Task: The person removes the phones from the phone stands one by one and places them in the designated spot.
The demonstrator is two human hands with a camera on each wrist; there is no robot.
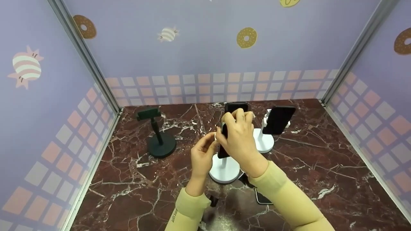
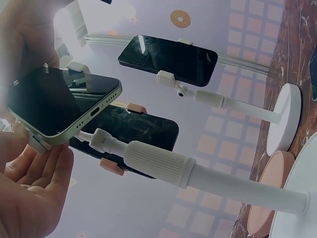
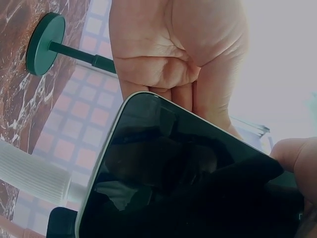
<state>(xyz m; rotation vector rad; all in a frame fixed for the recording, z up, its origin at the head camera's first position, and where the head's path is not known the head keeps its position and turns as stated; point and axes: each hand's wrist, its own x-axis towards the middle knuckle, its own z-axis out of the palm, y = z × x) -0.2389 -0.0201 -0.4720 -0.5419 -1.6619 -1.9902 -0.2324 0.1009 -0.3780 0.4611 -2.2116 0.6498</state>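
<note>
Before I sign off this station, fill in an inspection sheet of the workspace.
Surface: dark red marbled tabletop, white veins.
Job's things: first phone at the clamp of the front white stand; right white stand bears a second phone, pink stand a third phone; green stand bears none.
Clutter: phone-like slab, black, light-edged, lying flat, partly hidden by the right sleeve.
Left grip: pinches the clamp.
Right grip: holds the first phone's upper end.
Cables: nothing seen.
Surroundings: lilac printed walls, metal corner rails.

The dark red, white-veined worktop point(image 1: 337, 166) bears a green stand point(image 1: 161, 147) at left, the front white stand point(image 1: 221, 173), another white stand point(image 1: 264, 146), a pink stand point(image 2: 271, 172) and a partly hidden phone point(image 1: 263, 198).
</note>
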